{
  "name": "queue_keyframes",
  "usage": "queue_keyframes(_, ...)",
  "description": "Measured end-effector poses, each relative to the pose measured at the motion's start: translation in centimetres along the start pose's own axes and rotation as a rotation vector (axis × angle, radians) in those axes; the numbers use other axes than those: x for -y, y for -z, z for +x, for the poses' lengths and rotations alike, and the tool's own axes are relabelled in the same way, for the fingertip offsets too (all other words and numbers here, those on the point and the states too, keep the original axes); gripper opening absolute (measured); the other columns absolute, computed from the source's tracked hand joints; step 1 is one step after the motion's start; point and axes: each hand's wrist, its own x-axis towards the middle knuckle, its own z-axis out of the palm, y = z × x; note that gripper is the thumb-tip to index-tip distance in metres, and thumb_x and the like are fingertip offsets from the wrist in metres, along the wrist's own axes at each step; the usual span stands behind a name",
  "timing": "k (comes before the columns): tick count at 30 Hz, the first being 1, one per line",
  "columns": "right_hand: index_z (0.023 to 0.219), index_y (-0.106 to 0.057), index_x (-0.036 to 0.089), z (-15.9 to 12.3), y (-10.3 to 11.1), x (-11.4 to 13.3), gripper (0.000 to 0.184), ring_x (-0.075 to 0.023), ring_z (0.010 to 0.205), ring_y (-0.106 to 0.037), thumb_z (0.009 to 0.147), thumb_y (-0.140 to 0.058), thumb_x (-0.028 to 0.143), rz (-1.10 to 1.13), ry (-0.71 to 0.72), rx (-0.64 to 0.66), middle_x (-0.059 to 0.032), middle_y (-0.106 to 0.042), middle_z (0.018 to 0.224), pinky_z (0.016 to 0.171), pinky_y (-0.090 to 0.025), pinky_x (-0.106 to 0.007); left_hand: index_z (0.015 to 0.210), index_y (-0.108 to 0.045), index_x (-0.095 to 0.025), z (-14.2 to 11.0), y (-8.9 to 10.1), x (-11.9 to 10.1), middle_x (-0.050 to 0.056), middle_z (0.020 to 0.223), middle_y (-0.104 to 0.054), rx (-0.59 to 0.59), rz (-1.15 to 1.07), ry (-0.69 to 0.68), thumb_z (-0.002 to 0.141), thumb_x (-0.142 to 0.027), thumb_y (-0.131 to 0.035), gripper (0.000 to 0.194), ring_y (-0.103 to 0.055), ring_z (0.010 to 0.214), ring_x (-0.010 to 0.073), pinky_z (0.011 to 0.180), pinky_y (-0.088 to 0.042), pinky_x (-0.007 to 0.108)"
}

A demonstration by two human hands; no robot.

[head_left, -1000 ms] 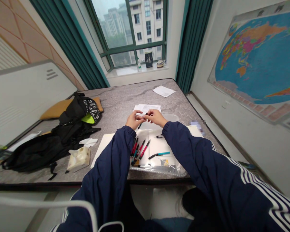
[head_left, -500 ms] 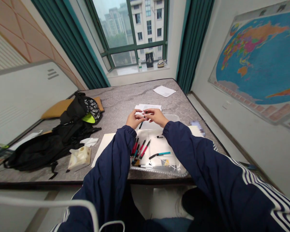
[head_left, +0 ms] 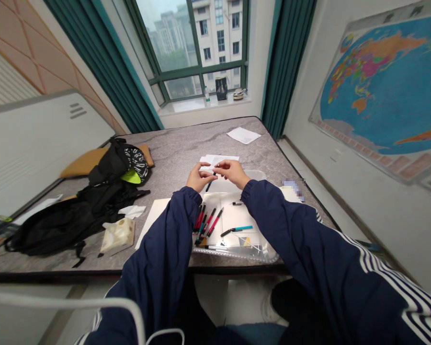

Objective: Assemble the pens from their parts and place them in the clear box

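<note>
A dark, slim pen [head_left: 209, 185] slants between my two hands, above the far part of the clear plastic tray [head_left: 273, 256]. My left hand [head_left: 197, 179] has its fingertips closed around the pen's middle. The right thumb and fingers of my right hand [head_left: 234, 173] pinch near its upper end. Below the hands, several red and black pens [head_left: 205, 223] lie bunched in the tray. A turquoise pen with a black cap [head_left: 242, 228] lies to their right, and a short black cap-like piece [head_left: 237, 203] sits above it.
Printed sheets [head_left: 224, 159] lie just beyond my hands, and another paper [head_left: 243, 135] is farther back. On the left are a black backpack [head_left: 61, 223], a patterned cap [head_left: 135, 163] and a tissue pack [head_left: 118, 235]. The table's front edge [head_left: 158, 273] runs close to me.
My right fingers have shifted on the pen and now pinch nearer its upper end, leaving more of it showing between the hands. The things in the tray have not moved.
</note>
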Motion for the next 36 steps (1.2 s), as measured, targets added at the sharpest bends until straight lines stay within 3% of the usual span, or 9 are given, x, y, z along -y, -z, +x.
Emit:
queue_keyframes(5,0.077,-0.063,0.013,0.4,0.2,-0.3,0.031,-0.0092,0.051,-0.052,0.066,-0.079,0.037,0.002,0.024,-0.100,-0.0001,-0.062,0.062,0.042,-0.039,-0.018,0.121,-0.053,-0.017,0.1,-0.1,0.2,0.007,0.081,-0.075,0.037,0.000,0.091,0.064,-0.035,-0.081,0.066,-0.070,0.076,0.0181,0.067,-0.050,0.027)
queue_keyframes(8,0.087,-0.067,0.013,0.3,0.5,0.1,0.028,-0.0101,0.058,-0.057,0.072,-0.074,0.035,0.037,-0.016,-0.132,-0.0030,-0.067,0.072,0.045,-0.042,-0.018,0.113,-0.062,-0.015,0.1,-0.2,0.6,0.014,0.100,-0.074,0.196,0.030,0.217,0.070,-0.047,-0.074,0.055,-0.070,0.084,0.0203,0.065,-0.049,0.027)
queue_keyframes(11,0.091,-0.069,0.013,0.2,0.5,0.4,0.027,-0.0095,0.061,-0.058,0.074,-0.072,0.034,0.050,-0.052,-0.079,-0.0040,-0.069,0.078,0.046,-0.043,-0.016,0.103,-0.069,-0.015,-0.1,-0.4,0.7,0.015,0.107,-0.073,0.304,0.084,0.276,0.069,-0.052,-0.073,0.050,-0.070,0.084,0.0205,0.064,-0.049,0.028)
queue_keyframes(13,0.086,-0.067,0.013,0.2,0.3,0.3,0.026,-0.0094,0.058,-0.057,0.071,-0.075,0.032,0.051,-0.053,-0.075,-0.0030,-0.068,0.074,0.044,-0.042,-0.016,0.096,-0.071,-0.015,-0.2,-0.4,0.5,0.013,0.100,-0.074,0.289,0.126,0.273,0.066,-0.051,-0.075,0.047,-0.069,0.080,0.0198,0.064,-0.048,0.028)
queue_keyframes(17,0.077,-0.058,0.014,0.3,0.2,0.1,0.030,-0.0079,0.048,-0.050,0.065,-0.081,0.032,0.045,-0.066,-0.208,0.0009,-0.063,0.062,0.039,-0.039,-0.017,0.081,-0.071,-0.014,-0.3,-0.3,-0.1,0.011,0.085,-0.075,0.244,0.181,0.258,0.061,-0.048,-0.079,0.040,-0.067,0.073,0.0177,0.064,-0.048,0.028)
queue_keyframes(23,0.095,-0.064,0.016,-0.2,0.5,0.7,0.030,-0.0078,0.067,-0.058,0.079,-0.070,0.040,0.154,-0.125,0.032,-0.0073,-0.072,0.099,0.053,-0.048,-0.016,0.087,-0.072,-0.014,-0.1,0.0,0.0,0.011,0.088,-0.075,0.228,0.174,0.238,0.064,-0.050,-0.076,0.043,-0.067,0.075,0.0172,0.064,-0.049,0.027)
queue_keyframes(28,0.085,-0.061,0.014,0.0,0.4,0.5,0.034,-0.0079,0.056,-0.056,0.069,-0.080,0.037,0.071,-0.123,-0.133,-0.0038,-0.070,0.077,0.046,-0.045,-0.016,0.087,-0.074,-0.015,-0.1,-0.1,0.2,0.011,0.086,-0.075,0.252,0.173,0.221,0.064,-0.049,-0.077,0.041,-0.067,0.075,0.0182,0.063,-0.050,0.027)
queue_keyframes(33,0.095,-0.064,0.015,0.0,0.4,0.5,0.029,-0.0070,0.061,-0.058,0.079,-0.071,0.037,0.135,-0.119,0.034,-0.0081,-0.073,0.096,0.050,-0.049,-0.016,0.086,-0.074,-0.015,-0.1,-0.1,0.1,0.010,0.085,-0.075,0.258,0.171,0.200,0.066,-0.048,-0.076,0.038,-0.067,0.072,0.0177,0.062,-0.050,0.027)
queue_keyframes(36,0.088,-0.065,0.013,0.0,0.4,0.5,0.025,-0.0065,0.056,-0.055,0.077,-0.072,0.034,0.092,-0.088,0.006,-0.0081,-0.073,0.089,0.046,-0.047,-0.016,0.087,-0.075,-0.015,-0.2,-0.1,0.0,0.010,0.085,-0.075,0.269,0.171,0.198,0.068,-0.046,-0.075,0.037,-0.066,0.069,0.0161,0.061,-0.050,0.027)
